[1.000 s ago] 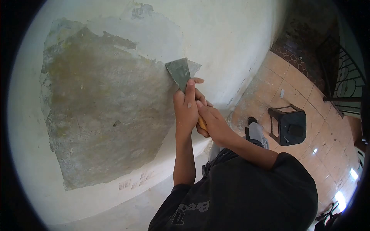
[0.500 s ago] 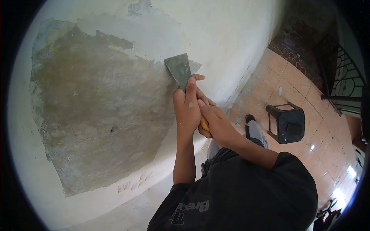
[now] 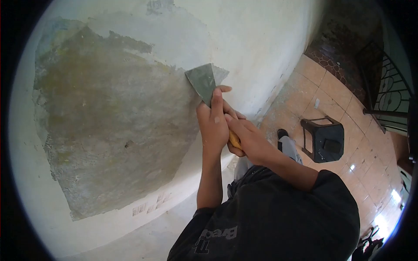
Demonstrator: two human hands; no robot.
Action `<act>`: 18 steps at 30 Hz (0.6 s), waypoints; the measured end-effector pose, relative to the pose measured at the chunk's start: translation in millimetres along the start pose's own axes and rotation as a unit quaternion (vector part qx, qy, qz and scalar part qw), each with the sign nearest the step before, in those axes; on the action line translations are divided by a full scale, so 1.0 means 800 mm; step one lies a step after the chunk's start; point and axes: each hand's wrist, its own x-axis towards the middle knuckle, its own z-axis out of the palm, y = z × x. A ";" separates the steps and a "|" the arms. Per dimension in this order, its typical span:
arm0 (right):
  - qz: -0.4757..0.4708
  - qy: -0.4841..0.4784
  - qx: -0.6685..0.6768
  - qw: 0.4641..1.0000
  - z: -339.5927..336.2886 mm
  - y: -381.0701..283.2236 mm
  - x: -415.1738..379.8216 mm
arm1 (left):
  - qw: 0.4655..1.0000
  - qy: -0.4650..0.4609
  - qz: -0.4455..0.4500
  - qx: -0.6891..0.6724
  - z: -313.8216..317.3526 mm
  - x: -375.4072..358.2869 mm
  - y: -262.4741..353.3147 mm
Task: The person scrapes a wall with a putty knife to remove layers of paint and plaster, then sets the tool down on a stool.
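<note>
A putty knife (image 3: 203,81) with a wide, dull grey blade is held out against the wall. Its blade lies at the right edge of a bare grey-brown patch (image 3: 117,113), beside paler paint. My left hand (image 3: 213,124) is closed round the tool near the blade, its thumb stretched along the metal. Lower down, my right hand (image 3: 249,138) grips the yellow handle (image 3: 234,140), overlapping the left. The fingers behind the handle are partly hidden.
Off-white wall (image 3: 252,39) surrounds the patch. A black plastic stool (image 3: 323,138) with a small dark object on its seat stands on the tiled floor (image 3: 348,117), right of my foot (image 3: 282,133). A dark metal railing (image 3: 389,87) rises at the far right.
Both hands and the putty knife have shifted slightly down and to the right in view. My grip on the tool is the same, and the stool has stayed put.
</note>
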 end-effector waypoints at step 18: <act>0.016 0.076 -0.123 0.989 -0.092 0.023 -0.003 | 0.998 0.000 0.012 0.060 0.029 -0.021 -0.100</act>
